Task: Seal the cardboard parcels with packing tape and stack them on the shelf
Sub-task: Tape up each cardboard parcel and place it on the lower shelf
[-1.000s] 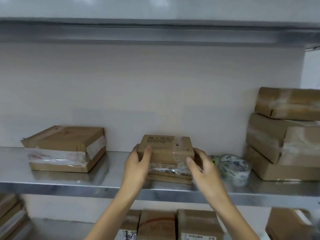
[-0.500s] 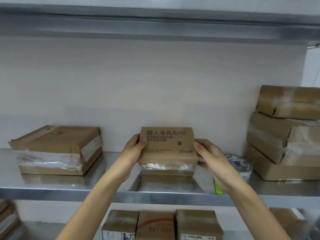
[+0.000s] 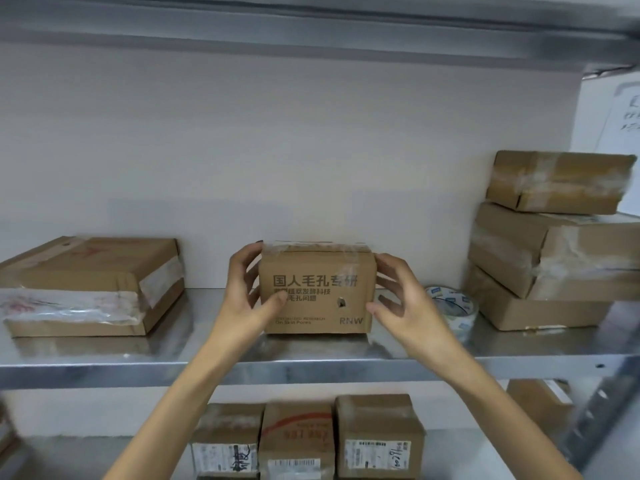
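Storeroom, no question, a parcel stockroom: a steel shelf (image 3: 311, 362), with an upper tier (image 3: 311, 32) at 12 o'clock. Taped parcels (image 3: 554, 244) stacked three high at 3 o'clock, a flat parcel (image 3: 90, 271) at 9, a printed carton (image 3: 317, 289) dead centre, a tape roll (image 3: 453, 306) beside it. At 6 o'clock, labelled boxes (image 3: 379, 441) with barcode stickers. Bare white wall (image 3: 311, 150) behind.

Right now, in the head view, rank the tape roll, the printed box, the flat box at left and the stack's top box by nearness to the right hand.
1. Printed box, held by the right hand.
2. Tape roll, just right.
3. Stack's top box, upper right.
4. Flat box, far left.
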